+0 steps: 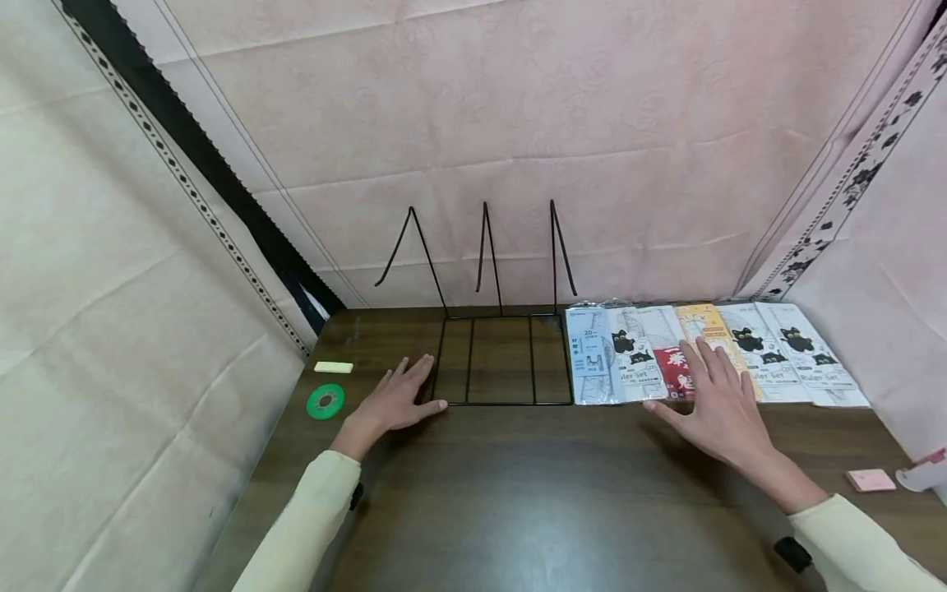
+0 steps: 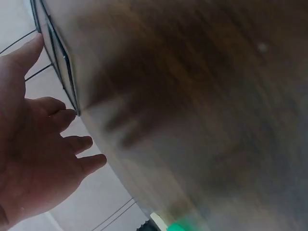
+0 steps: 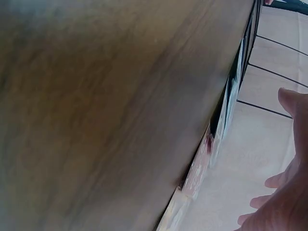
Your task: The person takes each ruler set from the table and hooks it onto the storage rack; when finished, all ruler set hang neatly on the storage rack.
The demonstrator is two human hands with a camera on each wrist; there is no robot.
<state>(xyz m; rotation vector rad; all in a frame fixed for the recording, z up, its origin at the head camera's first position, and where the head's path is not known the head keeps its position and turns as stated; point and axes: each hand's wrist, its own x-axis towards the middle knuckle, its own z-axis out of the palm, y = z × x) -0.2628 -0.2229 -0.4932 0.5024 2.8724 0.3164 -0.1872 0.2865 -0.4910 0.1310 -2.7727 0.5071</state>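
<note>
A black wire rack (image 1: 510, 404) with several upright bent prongs sits at the back of the dark wooden table (image 1: 518, 501). My left hand (image 1: 395, 403) is spread beside the rack's left end; in the left wrist view its thumb overlaps the rack's wire, and I cannot tell if they touch. Right of the rack lies an overlapping row of flat ruler-set packets: a blue one (image 1: 589, 353), white ones (image 1: 773, 358) with dark bear prints, a red-and-white one (image 1: 672, 370) and an orange one (image 1: 699, 319). Over the row's middle my right hand (image 1: 728, 419) hovers with fingers extended, holding nothing and partly covering the packets.
On the table's left side are a green ring-shaped roll (image 1: 325, 401) and a pale yellow strip (image 1: 334, 367). A pink pad (image 1: 871, 480) and a white rolled object (image 1: 923, 474) are at the right. Pale cloth (image 1: 518, 99) hangs behind and at both sides.
</note>
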